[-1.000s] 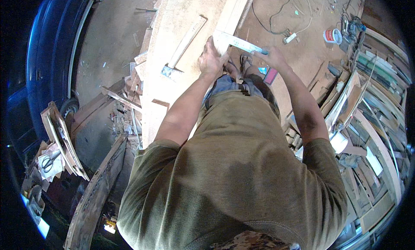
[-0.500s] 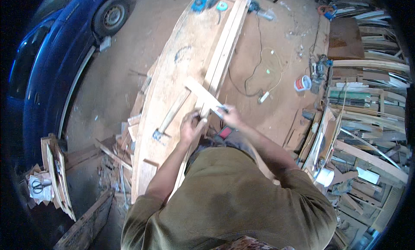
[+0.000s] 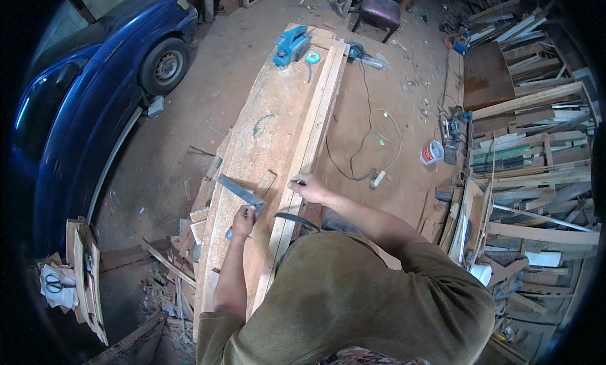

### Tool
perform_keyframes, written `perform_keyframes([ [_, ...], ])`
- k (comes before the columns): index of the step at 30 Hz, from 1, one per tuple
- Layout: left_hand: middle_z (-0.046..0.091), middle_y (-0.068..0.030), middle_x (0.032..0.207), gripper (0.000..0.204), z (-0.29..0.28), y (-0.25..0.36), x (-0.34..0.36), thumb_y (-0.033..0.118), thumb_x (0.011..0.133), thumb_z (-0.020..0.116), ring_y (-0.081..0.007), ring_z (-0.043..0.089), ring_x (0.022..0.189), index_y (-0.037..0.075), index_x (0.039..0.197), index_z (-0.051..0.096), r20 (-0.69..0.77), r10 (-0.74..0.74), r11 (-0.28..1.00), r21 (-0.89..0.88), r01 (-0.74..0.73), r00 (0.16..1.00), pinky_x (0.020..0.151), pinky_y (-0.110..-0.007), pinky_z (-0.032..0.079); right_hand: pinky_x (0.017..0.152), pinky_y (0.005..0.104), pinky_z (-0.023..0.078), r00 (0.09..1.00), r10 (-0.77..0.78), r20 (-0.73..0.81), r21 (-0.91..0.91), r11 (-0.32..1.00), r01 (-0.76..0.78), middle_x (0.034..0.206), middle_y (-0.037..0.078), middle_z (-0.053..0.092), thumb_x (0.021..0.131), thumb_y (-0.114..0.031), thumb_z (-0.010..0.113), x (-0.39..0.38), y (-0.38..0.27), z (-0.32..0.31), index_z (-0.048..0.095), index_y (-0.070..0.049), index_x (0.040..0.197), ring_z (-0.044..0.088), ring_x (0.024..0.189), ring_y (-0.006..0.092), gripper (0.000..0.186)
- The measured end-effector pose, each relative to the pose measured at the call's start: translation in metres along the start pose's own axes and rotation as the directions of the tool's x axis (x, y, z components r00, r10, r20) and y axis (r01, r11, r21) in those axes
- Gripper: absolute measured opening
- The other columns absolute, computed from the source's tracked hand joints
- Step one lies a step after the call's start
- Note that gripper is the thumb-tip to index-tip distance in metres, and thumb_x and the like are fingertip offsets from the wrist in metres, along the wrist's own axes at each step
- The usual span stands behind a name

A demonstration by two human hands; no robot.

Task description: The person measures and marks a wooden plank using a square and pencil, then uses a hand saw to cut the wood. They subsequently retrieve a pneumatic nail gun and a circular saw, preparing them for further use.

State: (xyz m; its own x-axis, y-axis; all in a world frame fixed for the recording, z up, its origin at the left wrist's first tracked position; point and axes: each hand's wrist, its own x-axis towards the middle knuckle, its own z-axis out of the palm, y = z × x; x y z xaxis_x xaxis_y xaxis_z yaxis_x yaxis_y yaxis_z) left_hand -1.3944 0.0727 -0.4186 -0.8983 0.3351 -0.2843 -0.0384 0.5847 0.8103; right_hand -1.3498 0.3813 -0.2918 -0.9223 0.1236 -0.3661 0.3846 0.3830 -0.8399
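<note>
My left hand (image 3: 243, 221) is closed round the handle of a try square (image 3: 238, 188), its metal blade pointing to the far left above the bench. Beneath the square lies a hammer, its wooden handle (image 3: 266, 183) showing and its head mostly hidden by my hand. Over the long wooden strips (image 3: 314, 134) along the bench's right side is my right hand (image 3: 307, 187), fingers pinched together; a small dark thing at the fingertips is too small to name. A dark curved strip (image 3: 297, 220) crosses the wood close to my body.
At the workbench's (image 3: 252, 137) far end are a blue power planer (image 3: 291, 46) and a tape measure (image 3: 312, 57). Cables (image 3: 363, 150) and a white bucket (image 3: 432, 153) lie to the right, before stacked timber (image 3: 536, 175). A blue car (image 3: 95, 81) stands left; a chair (image 3: 380, 10) stands beyond.
The try square has passed from my right hand to my left and moved left, off the strips. My right hand now pinches over the strips. The view has tilted to show more beyond the bench.
</note>
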Motion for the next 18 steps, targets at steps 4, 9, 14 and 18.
perform_keyframes([
  [4, 0.069, -0.0227, 0.099, 0.034, -0.013, -0.016, -0.009, 0.035, 0.096, 0.056, -0.0426, 0.065, 0.094, 0.003, 0.105, 0.063, -0.099, -0.114, 0.967, 0.216, 0.133, 0.989, 0.083, -0.048, 0.05, 0.08, 0.0388, 0.052, 0.999, 0.05, 0.011, -0.045, 0.998, -0.049, 0.092, 0.016, 0.072, 0.09, -0.037, 0.066, -0.009, 0.034, -0.031, 0.071, -0.001, 0.101, 0.069, 0.088, 0.0262, 0.037],
  [9, 0.059, -0.0274, 0.118, 0.041, 0.008, -0.034, -0.034, 0.034, 0.092, 0.059, -0.0451, 0.054, 0.112, 0.001, 0.115, 0.063, -0.221, -0.162, 0.873, 0.422, 0.244, 0.962, 0.098, -0.051, 0.042, 0.065, 0.0349, 0.05, 0.983, 0.183, -0.009, -0.012, 0.983, -0.183, 0.079, 0.008, 0.065, 0.094, -0.032, 0.064, -0.002, 0.084, -0.058, 0.068, 0.001, 0.1, 0.059, 0.068, 0.0184, 0.034],
  [14, 0.055, -0.0269, 0.12, 0.039, 0.035, 0.011, -0.071, 0.03, 0.093, 0.059, -0.043, 0.05, 0.115, -0.002, 0.115, 0.061, -0.363, 0.01, 0.941, 0.317, 0.114, 0.932, 0.1, -0.051, 0.04, 0.056, 0.0274, 0.047, 0.916, 0.4, 0.041, 0.341, 0.856, -0.389, 0.078, 0.002, 0.059, 0.095, -0.033, 0.065, 0.047, 0.094, -0.078, 0.06, -0.001, 0.115, 0.053, 0.061, 0.013, 0.037],
  [18, 0.055, -0.0269, 0.117, 0.037, 0.056, 0.071, -0.117, 0.029, 0.094, 0.061, -0.0425, 0.05, 0.115, -0.002, 0.114, 0.061, -0.563, -0.048, 0.97, 0.17, 0.173, 0.825, 0.098, -0.049, 0.041, 0.057, 0.0261, 0.046, 0.898, 0.439, 0.033, 0.495, 0.773, -0.396, 0.082, 0.004, 0.059, 0.094, -0.04, 0.064, 0.108, 0.08, -0.092, 0.052, -0.005, 0.125, 0.052, 0.061, 0.0127, 0.048],
])
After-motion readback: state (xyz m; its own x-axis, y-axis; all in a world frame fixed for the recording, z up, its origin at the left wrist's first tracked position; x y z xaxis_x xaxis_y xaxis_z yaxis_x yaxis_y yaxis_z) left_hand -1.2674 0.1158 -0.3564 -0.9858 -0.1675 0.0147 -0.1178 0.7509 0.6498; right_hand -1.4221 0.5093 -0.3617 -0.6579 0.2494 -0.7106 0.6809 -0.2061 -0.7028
